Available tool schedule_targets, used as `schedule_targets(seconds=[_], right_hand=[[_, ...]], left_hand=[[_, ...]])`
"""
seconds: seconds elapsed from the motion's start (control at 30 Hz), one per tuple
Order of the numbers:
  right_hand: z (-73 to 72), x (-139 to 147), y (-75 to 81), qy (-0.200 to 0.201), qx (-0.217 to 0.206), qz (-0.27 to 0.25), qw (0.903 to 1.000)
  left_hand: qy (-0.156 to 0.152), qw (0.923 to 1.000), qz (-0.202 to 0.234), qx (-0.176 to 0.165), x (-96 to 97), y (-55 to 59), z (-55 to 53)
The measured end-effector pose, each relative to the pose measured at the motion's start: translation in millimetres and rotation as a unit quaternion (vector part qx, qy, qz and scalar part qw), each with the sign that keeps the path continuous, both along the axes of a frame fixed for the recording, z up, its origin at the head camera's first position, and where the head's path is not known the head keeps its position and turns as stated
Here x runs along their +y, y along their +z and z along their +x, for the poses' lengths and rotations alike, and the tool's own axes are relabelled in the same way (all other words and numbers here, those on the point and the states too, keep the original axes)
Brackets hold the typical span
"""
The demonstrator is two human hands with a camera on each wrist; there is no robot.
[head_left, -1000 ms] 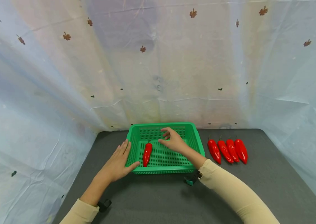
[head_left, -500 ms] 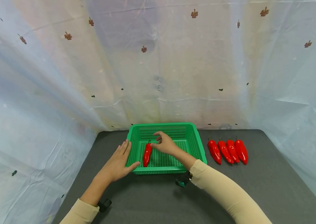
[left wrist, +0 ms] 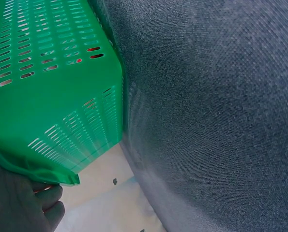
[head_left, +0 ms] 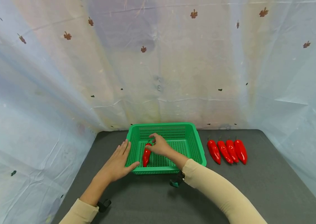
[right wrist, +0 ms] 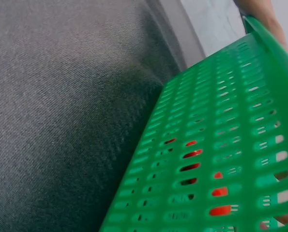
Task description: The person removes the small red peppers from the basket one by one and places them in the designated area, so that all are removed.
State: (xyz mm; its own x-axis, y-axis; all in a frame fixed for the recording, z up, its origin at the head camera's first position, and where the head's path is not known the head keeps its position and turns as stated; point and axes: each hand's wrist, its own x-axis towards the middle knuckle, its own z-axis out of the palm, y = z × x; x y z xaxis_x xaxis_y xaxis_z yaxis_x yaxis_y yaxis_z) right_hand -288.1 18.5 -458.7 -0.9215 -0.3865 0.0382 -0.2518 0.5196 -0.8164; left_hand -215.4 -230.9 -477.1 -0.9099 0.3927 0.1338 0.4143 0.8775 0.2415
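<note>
A green slotted plastic basket (head_left: 171,169) sits on the dark table, with one red chili pepper (head_left: 146,158) lying lengthwise in its left part. My left hand (head_left: 116,163) rests on the basket's left rim with its fingers straight; in the left wrist view the left hand (left wrist: 20,203) shows at the rim in the lower corner. My right hand (head_left: 160,147) is over the basket, thumb and forefinger parted around the pepper's stem end, the thumb overlapping its top. In the right wrist view the basket wall (right wrist: 206,130) hides the right hand, and bits of red show through the slots.
Several red chili peppers (head_left: 231,151) lie side by side on the table (head_left: 146,199), right of the basket. Behind the table hangs a pale sheet (head_left: 191,71) with small leaf prints, which also encloses both sides.
My right hand has moved left and slightly lower inside the basket, from its middle to the chili pepper's stem end. The left hand and the basket have stayed put.
</note>
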Motion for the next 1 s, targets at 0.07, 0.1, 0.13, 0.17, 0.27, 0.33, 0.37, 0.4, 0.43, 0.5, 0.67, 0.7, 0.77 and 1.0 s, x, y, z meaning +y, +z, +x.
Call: schedule_targets(seconds=[0.07, 0.1, 0.13, 0.17, 0.27, 0.33, 0.37, 0.4, 0.43, 0.5, 0.67, 0.7, 0.77, 1.0], right_hand=[[-0.6, -2, -2.0, -0.002, -0.001, 0.004, 1.0000], [-1.1, -3, -3.0, -0.003, -0.002, 0.007, 1.0000], [-1.8, -3, -4.5, -0.005, -0.002, 0.012, 0.9999], [-2.0, -4, -5.5, -0.007, -0.003, 0.016, 0.9998], [-2.5, -4, -9.2, -0.010, -0.004, 0.030, 0.9995], [-2.3, -4, -11.5, -0.009, -0.007, 0.038, 0.9992], [-1.9, -4, -12.2, -0.009, -0.008, 0.040, 0.9991], [-1.7, -4, -13.1, -0.008, -0.009, 0.043, 0.9990], [-1.3, -4, -13.6, -0.006, -0.012, 0.044, 0.9989], [-0.7, -5, -14.3, -0.004, -0.015, 0.049, 0.9987], [-0.1, -7, -15.9, -0.002, -0.025, 0.056, 0.9981], [0.0, -8, -16.6, 0.000, -0.026, 0.056, 0.9981], [-0.1, -9, -18.5, 0.006, -0.025, 0.060, 0.9979], [-2.6, -12, -24.7, 0.022, -0.020, 0.068, 0.9972]], left_hand=[[0.001, 1.0000, -0.001, -0.001, 0.1, -0.2, -0.4], [0.002, 1.0000, 0.000, -0.001, 0.1, -0.4, -0.7], [0.002, 1.0000, 0.000, -0.001, 0.1, -0.5, -0.8], [0.001, 1.0000, 0.001, -0.001, 0.2, -0.6, -1.0], [0.000, 1.0000, 0.001, -0.003, 0.6, -1.1, -1.3], [0.000, 1.0000, 0.001, -0.005, 0.9, -1.4, -1.6], [0.000, 1.0000, 0.001, -0.006, 1.0, -1.4, -1.6], [-0.001, 1.0000, 0.001, -0.005, 1.0, -1.5, -1.7], [-0.001, 1.0000, 0.001, -0.004, 0.9, -1.5, -1.8], [0.001, 1.0000, -0.001, -0.006, 0.7, -1.4, -1.8], [0.000, 1.0000, 0.001, -0.004, 0.5, -0.2, -0.9], [-0.001, 1.0000, 0.002, -0.002, 0.6, 0.0, -0.6], [-0.002, 1.0000, 0.005, -0.004, 0.8, 0.4, 0.0], [-0.003, 1.0000, 0.001, -0.006, 0.7, -0.5, -0.4]])
